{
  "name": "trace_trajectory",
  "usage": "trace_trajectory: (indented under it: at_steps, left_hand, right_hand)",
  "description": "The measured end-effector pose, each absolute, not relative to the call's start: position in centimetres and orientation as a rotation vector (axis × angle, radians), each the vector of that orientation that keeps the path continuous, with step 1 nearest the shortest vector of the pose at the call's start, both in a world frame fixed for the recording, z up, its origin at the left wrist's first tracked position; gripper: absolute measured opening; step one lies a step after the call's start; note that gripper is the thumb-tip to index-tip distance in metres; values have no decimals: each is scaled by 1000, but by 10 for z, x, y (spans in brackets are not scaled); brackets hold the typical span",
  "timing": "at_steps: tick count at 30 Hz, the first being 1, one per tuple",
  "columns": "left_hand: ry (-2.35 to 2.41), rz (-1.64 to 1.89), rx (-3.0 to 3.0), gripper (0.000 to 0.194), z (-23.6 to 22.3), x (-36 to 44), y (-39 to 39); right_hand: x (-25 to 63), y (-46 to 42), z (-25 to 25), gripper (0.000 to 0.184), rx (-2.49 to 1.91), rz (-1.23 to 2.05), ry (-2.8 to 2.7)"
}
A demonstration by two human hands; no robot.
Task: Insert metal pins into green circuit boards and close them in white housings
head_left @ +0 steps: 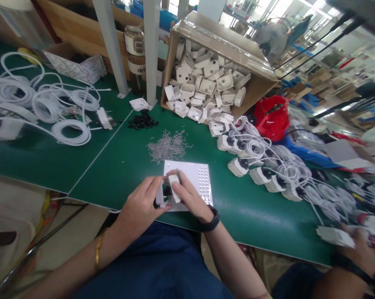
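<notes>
Over a white board (190, 169) at the table's near edge, both my hands are closed around white plastic socket parts. My left hand (143, 197) grips the left side of a white socket housing (159, 195), in which dark parts show. Fingers and thumb of my right hand (189, 195) pinch a white plastic cover (174, 187) close against that housing. Whether the two pieces touch inside is hidden by my fingers. Rows of small shiny bumps run along the board's right side. Just beyond it lies a heap of small metal pins (168, 145).
A cardboard box (224, 37) spills white housings onto the green table (112, 166). Black pieces (143, 120) lie near a metal post (151, 54). White cable coils (70, 132) are at left; corded socket units (258, 174) line the right. A co-worker's hand (361, 249) holds a white part.
</notes>
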State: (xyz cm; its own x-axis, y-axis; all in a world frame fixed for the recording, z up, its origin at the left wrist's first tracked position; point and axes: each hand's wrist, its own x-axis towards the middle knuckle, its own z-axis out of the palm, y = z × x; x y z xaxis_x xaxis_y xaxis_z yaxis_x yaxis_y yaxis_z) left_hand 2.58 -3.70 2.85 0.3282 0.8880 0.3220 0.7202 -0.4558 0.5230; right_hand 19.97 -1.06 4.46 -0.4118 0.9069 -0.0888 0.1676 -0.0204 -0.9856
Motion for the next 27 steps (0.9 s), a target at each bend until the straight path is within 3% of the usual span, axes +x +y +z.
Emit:
trace_trajectory:
  at_steps: [4, 8, 17, 27]
  left_hand:
    - [1458, 839, 2274, 54, 28, 26, -37]
    - [1491, 793, 2182, 57, 28, 22, -36]
    - [1482, 707, 2080, 59, 35, 21, -30]
    - [1481, 802, 2001, 57, 31, 22, -34]
  right_hand:
    - [195, -15, 51, 35, -1215, 1254, -1904]
    - [190, -18, 46, 37, -1246, 1246, -1862]
    - [204, -19, 22, 43, -1211, 1826, -1395]
    - [180, -30, 39, 34, -1319, 1203, -1800]
